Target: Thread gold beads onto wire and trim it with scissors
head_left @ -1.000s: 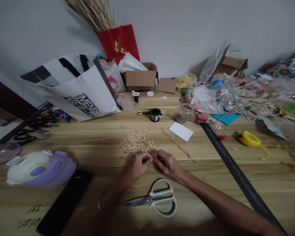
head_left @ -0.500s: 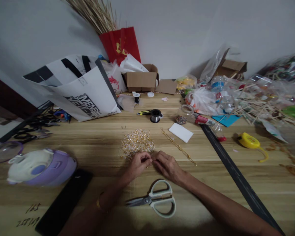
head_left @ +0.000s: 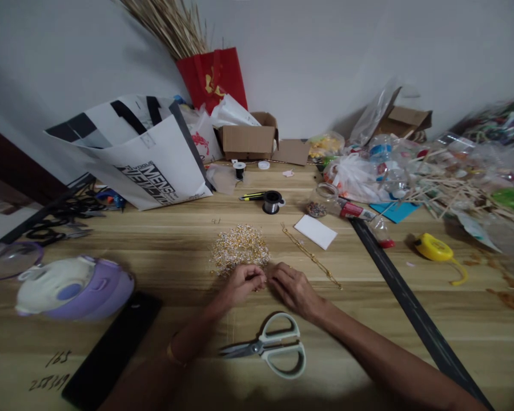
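A loose heap of gold and clear beads (head_left: 240, 246), seemingly strung on fine strands, lies on the wooden table (head_left: 175, 245). At its lower right edge my left hand (head_left: 245, 282) is closed, thumb and forefinger pinched together. My right hand (head_left: 293, 288) faces it with fingers bent and pressed together, fingertips almost meeting the left ones. What the fingertips hold is too small and dim to make out. Scissors with pale handles (head_left: 282, 345) lie just below both hands. To the right of my right hand lies a thin gold chain (head_left: 312, 254).
Beyond the beads are a wire spool (head_left: 272, 201), a white card (head_left: 316, 231) and a jar of beads (head_left: 321, 201). A purple-and-white bottle (head_left: 75, 288) and a black phone-like slab (head_left: 111, 351) lie left. A yellow tape measure (head_left: 433, 246) sits right. Bags and boxes line the wall.
The view has shifted very slightly. Both hands keep nearly the same pose beside the beads, and the objects on the table stay put.
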Available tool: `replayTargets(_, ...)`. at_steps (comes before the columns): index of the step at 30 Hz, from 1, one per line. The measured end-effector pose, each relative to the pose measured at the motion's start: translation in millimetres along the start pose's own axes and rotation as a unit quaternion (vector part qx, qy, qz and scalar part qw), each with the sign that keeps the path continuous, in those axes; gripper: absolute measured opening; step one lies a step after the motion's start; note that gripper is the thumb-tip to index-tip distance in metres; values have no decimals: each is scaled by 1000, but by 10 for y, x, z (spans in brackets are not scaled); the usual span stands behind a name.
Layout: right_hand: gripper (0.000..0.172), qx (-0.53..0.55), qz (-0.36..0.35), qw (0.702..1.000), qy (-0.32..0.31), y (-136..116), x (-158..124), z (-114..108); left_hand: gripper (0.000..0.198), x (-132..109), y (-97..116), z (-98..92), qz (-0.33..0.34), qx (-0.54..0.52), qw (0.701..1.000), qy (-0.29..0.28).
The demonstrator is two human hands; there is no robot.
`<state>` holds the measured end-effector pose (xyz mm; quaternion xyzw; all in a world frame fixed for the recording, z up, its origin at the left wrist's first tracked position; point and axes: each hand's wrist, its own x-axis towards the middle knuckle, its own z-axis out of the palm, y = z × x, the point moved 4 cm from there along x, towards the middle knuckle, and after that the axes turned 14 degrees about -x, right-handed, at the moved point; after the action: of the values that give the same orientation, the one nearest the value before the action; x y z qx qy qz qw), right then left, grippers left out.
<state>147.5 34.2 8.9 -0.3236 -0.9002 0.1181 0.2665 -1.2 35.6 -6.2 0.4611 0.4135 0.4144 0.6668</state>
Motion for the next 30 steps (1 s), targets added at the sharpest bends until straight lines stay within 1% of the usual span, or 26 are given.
replayTargets(5,21,51,10,999,8,-21,44,-55,41,-3,23,-7,-16,-11,1000,-12)
replayTargets(9,21,93,25,995,11,-12,77,-84,41,0,36,-10,-8,-4,1000,-21)
replayTargets(13,23,137,59,989,7,28,91,-80,39,0,37,-4,-3,9,1000,-23)
replayTargets(18,24,201,126,971,-12,87,80,-30,33,-4,52,7,8,36,999,-16)
replayTargets(21,27,247,153,957,-21,106,69,13,30,-6,48,10,12,43,999,-11)
replayTargets(25,30,285,177,942,-27,119,55,51,26,1,23,15,26,37,999,-2)
replayTargets(30,32,296,191,935,-26,124,45,61,26,-1,23,40,44,31,999,7)
